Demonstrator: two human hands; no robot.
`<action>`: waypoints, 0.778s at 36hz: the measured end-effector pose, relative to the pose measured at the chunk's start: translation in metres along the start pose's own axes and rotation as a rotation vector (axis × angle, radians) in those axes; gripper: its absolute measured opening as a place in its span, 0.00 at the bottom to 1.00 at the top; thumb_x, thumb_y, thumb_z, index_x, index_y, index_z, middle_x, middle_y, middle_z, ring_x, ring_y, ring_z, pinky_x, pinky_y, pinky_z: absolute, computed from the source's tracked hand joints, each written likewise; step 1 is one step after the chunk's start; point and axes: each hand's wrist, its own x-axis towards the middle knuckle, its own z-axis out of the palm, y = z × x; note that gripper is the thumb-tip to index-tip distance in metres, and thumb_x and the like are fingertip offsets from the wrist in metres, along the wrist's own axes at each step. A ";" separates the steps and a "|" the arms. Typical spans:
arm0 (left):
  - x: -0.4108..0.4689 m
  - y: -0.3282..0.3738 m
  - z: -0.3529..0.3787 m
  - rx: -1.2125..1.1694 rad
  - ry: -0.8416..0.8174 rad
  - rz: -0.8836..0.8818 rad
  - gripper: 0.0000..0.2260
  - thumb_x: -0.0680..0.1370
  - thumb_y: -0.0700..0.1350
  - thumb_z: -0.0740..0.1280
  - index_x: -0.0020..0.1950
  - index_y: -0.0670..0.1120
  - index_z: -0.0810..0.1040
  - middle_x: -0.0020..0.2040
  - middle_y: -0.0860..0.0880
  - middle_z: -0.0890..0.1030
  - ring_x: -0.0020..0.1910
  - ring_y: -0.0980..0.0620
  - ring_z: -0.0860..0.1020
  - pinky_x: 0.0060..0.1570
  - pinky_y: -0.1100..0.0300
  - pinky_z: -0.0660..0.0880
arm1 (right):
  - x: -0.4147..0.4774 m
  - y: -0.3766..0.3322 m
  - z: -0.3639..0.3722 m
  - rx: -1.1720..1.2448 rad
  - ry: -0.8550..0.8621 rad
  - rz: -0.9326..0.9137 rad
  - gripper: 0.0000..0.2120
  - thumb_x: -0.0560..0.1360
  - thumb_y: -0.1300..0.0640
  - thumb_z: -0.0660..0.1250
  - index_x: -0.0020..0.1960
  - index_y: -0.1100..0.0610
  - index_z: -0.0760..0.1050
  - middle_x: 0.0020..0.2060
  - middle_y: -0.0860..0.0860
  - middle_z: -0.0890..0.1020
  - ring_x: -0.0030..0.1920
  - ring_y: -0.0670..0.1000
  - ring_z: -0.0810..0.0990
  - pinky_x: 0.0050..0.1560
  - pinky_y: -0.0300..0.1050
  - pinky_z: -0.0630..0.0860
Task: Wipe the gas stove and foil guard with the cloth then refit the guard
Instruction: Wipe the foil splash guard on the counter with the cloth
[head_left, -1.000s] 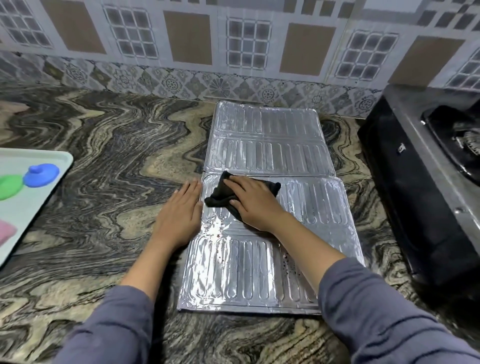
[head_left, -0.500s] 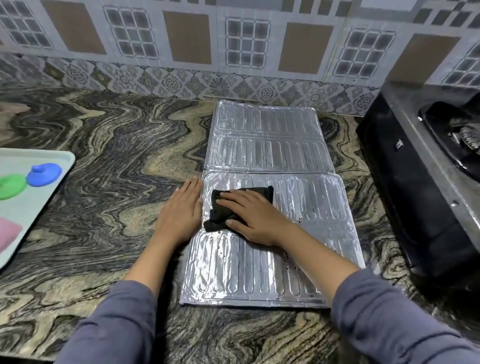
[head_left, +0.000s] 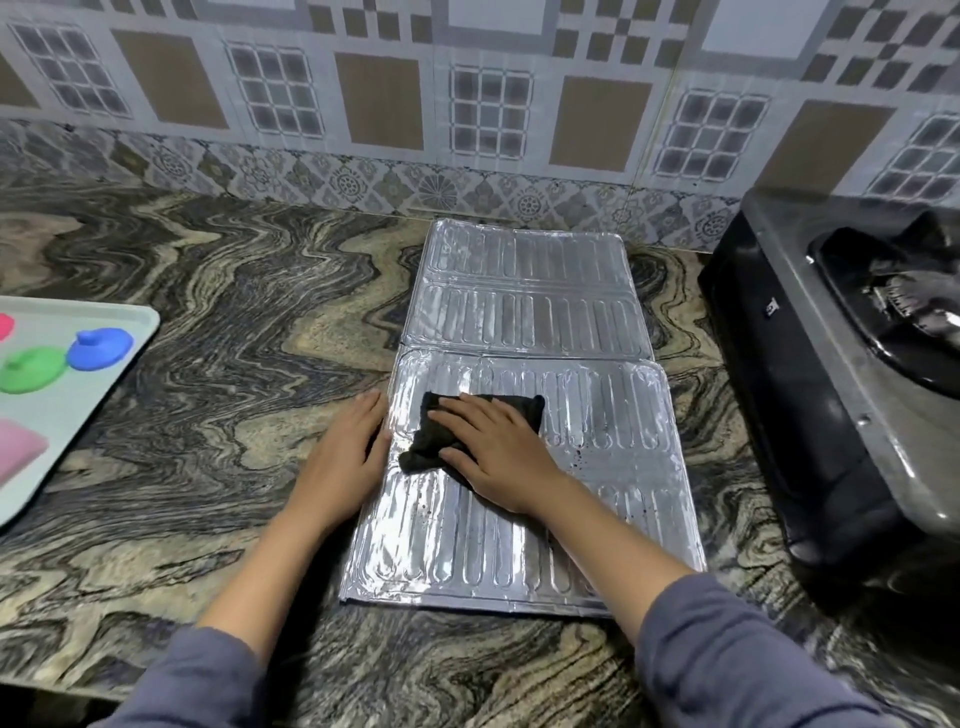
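The silver foil guard (head_left: 524, 322) lies flat and unfolded on the marbled counter, its ribbed panels running away from me. A dark cloth (head_left: 431, 441) rests on the near panel, toward its left side. My right hand (head_left: 498, 449) lies flat on top of the cloth, pressing it against the foil. My left hand (head_left: 345, 462) is spread flat on the counter, fingers touching the guard's left edge. The black gas stove (head_left: 810, 395) stands at the right, beside the guard, with a burner showing at the frame edge.
A pale tray (head_left: 132, 322) at the left edge holds a blue lid (head_left: 101, 348), a green lid (head_left: 31, 369) and pink items. The tiled wall (head_left: 483, 114) runs along the back of the patterned counter (head_left: 218, 332).
My right hand has slid the cloth toward me and slightly left across the near panel. My left hand has stayed at the guard's left edge.
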 end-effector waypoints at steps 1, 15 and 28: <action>-0.008 0.001 0.001 0.006 0.003 -0.005 0.23 0.81 0.49 0.56 0.75 0.48 0.59 0.76 0.52 0.58 0.76 0.54 0.55 0.74 0.49 0.55 | 0.000 0.000 0.001 -0.001 0.005 0.002 0.23 0.80 0.44 0.50 0.74 0.46 0.57 0.74 0.44 0.60 0.75 0.48 0.54 0.73 0.48 0.46; -0.063 0.019 0.013 0.253 -0.015 -0.114 0.29 0.75 0.57 0.35 0.76 0.51 0.43 0.76 0.57 0.42 0.74 0.60 0.40 0.73 0.60 0.39 | 0.032 -0.017 0.007 0.002 0.010 -0.008 0.25 0.79 0.46 0.51 0.75 0.48 0.54 0.75 0.48 0.57 0.75 0.50 0.52 0.74 0.52 0.45; -0.066 0.023 0.012 0.179 0.046 -0.138 0.22 0.82 0.47 0.48 0.77 0.53 0.49 0.77 0.57 0.50 0.76 0.59 0.48 0.74 0.60 0.44 | 0.042 0.009 -0.007 -0.050 0.018 0.161 0.26 0.80 0.43 0.47 0.76 0.49 0.51 0.76 0.48 0.55 0.75 0.50 0.52 0.74 0.52 0.48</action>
